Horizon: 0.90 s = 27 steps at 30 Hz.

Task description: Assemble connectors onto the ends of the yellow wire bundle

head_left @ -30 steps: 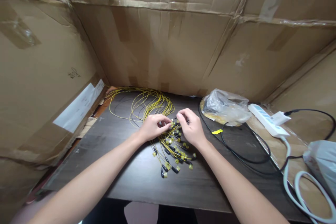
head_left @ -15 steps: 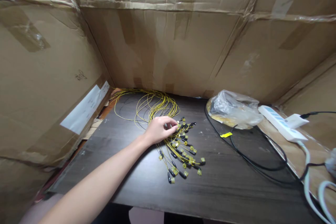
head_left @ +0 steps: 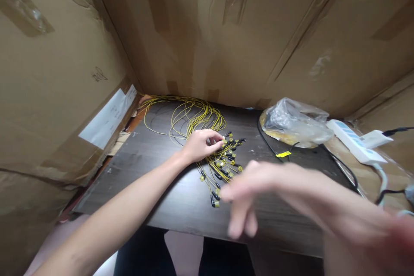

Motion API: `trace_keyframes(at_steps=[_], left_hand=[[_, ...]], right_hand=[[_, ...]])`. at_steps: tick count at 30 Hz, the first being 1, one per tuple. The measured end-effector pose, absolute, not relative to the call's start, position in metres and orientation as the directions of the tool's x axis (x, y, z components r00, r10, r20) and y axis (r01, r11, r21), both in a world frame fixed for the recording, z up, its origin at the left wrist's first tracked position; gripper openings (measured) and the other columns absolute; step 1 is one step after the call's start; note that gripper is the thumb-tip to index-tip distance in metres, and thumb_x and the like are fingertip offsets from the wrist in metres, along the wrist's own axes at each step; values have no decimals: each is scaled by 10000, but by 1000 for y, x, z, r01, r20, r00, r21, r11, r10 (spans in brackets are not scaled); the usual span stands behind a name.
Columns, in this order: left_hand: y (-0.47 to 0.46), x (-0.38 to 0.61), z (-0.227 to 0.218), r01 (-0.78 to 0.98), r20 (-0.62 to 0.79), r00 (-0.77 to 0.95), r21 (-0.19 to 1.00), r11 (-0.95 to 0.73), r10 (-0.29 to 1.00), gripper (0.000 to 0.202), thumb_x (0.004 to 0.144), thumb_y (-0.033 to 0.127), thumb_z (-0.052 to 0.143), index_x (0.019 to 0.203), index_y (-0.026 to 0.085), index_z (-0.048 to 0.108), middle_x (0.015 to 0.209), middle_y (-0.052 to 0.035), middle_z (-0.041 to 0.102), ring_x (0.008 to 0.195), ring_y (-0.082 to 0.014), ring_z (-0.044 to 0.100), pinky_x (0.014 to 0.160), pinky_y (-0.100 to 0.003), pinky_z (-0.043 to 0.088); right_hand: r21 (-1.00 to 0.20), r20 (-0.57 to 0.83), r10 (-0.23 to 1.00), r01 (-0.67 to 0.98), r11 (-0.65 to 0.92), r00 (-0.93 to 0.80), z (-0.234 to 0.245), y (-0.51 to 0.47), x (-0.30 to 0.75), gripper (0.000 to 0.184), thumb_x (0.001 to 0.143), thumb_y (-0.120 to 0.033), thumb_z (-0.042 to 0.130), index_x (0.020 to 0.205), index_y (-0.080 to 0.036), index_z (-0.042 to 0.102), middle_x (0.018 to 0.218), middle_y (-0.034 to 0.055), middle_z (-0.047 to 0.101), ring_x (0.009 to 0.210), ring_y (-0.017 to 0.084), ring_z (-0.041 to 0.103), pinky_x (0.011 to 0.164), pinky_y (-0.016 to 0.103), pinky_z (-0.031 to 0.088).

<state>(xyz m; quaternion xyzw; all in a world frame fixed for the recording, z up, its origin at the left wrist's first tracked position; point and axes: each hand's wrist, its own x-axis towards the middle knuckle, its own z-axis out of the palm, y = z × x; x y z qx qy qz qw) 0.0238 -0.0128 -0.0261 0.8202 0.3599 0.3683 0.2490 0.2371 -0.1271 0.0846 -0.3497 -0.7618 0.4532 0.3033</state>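
A bundle of thin yellow cables (head_left: 207, 116) loops over the dark tabletop, with black-ended connectors (head_left: 229, 155) carrying small yellow translucent caps fanned out at its near end. Over the top of that fan, my left hand (head_left: 203, 144) is closed, thumb and forefinger pinched at a yellow cable near its connector; the exact grip is partly hidden. My right hand (head_left: 255, 189), blurred by motion, reaches in from the right above the lower connectors. Its fingers look apart and point left and down, with nothing visible in them. It covers part of the fan.
Cardboard walls (head_left: 200, 39) enclose the dark table (head_left: 152, 194) at the back and sides. On the right are a clear plastic bag (head_left: 294, 120), a white power strip (head_left: 354, 140) and a black cord with a yellow tag (head_left: 283, 154). A white paper sheet (head_left: 103, 120) is stuck to the left wall.
My right hand has come into view from the right, over the connectors. My left hand keeps its pinch at the cables. The camera view has tilted down slightly.
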Motion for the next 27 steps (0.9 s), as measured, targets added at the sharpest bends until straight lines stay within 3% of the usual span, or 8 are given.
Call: trace_keyframes(at_steps=[3, 6, 7, 10, 12, 18, 27], left_hand=[[-12, 23, -26, 400, 449, 482, 651, -645, 753, 111, 863, 215, 694, 934, 161, 760, 844, -31, 751, 680, -120, 642, 642, -238, 495], [-11, 23, -26, 400, 475, 492, 622, -673, 730, 114, 886, 229, 684, 948, 168, 758, 862, -36, 750, 708, -129, 651, 684, -253, 506], [-10, 23, -26, 400, 484, 492, 613, -681, 724, 115, 891, 231, 681, 955, 171, 758, 866, -37, 750, 721, -132, 655, 697, -257, 509], [-10, 23, -27, 409, 512, 486, 583, -702, 708, 119, 892, 227, 680, 964, 172, 757, 853, -39, 745, 730, -139, 656, 709, -265, 512], [-10, 23, -27, 415, 523, 485, 568, -711, 701, 122, 892, 226, 676, 965, 170, 757, 851, -40, 741, 725, -140, 654, 705, -266, 513], [-11, 22, -26, 401, 529, 479, 578, -710, 701, 114, 892, 227, 676, 949, 170, 757, 850, -34, 750, 723, -135, 667, 701, -256, 526], [-13, 26, -24, 360, 457, 418, 710, -605, 785, 140, 844, 229, 704, 958, 150, 729, 823, -23, 754, 669, -107, 672, 610, -196, 541]], right_hand=[[-874, 159, 868, 341, 345, -470, 64, -83, 225, 329, 960, -473, 555, 817, -196, 661, 655, 7, 574, 599, 149, 519, 559, 288, 408], [-801, 350, 927, 472, 370, -133, 20, -43, 216, 352, 949, -438, 534, 690, -199, 526, 601, -26, 466, 566, 131, 434, 562, 285, 337], [-765, 392, 915, 519, 381, -93, 6, -35, 214, 333, 961, -405, 506, 698, -201, 519, 610, -22, 474, 578, 136, 443, 580, 290, 339], [-623, 461, 859, 608, 492, -222, -23, -30, 213, 283, 981, -335, 472, 744, -199, 546, 731, 15, 566, 687, 162, 524, 662, 303, 368], [-599, 476, 847, 618, 509, -237, -28, -34, 213, 263, 989, -306, 452, 769, -202, 553, 770, 26, 590, 716, 170, 544, 679, 306, 376], [-588, 451, 852, 629, 509, -267, -25, -36, 213, 238, 959, -288, 481, 751, -210, 566, 732, 26, 615, 707, 188, 556, 679, 320, 372], [-613, 466, 858, 620, 489, -215, -28, -33, 212, 183, 923, -255, 508, 762, -211, 583, 726, 25, 633, 701, 190, 556, 686, 327, 365]])
